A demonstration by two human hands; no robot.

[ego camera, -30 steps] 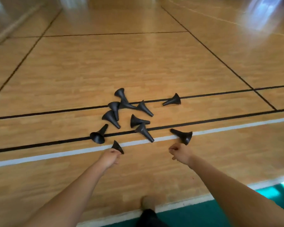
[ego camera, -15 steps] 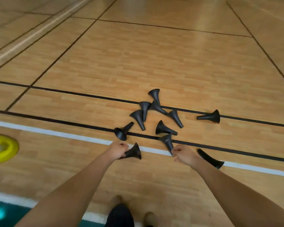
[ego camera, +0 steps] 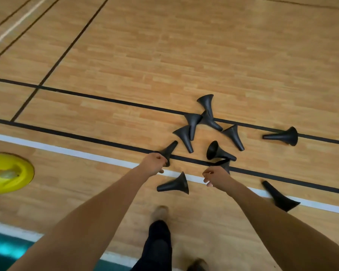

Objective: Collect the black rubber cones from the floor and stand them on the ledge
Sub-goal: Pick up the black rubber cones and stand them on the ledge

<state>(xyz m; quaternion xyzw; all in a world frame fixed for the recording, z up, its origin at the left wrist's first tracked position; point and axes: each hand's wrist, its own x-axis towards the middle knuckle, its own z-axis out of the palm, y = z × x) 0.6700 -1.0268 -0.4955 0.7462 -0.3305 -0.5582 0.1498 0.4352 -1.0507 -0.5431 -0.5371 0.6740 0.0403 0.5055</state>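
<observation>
Floor (ego camera: 164, 45) open beyond the black lines and off to the left; only a yellow disc (ego camera: 10, 173) at the left edge. Cone pile (ego camera: 194, 122) crowds the middle, cones touching and overlapping, tight gaps. Loose cone (ego camera: 174, 185) lies between the two forearms. Side cone (ego camera: 278, 196) just beside the right forearm. Far cone (ego camera: 282, 136) well apart on the right, room around it. Left grip (ego camera: 154, 163) holds the edge cone (ego camera: 169, 150); right grip (ego camera: 216, 178) hold unclear, blurred.

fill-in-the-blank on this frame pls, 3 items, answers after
1. The left hand grips a black cone at its ___ end.
2. The disc at the left edge is ___.
3. The cone nearest the frame's lower right lies across the ___ line.
Answers: wide; yellow; white.
</observation>
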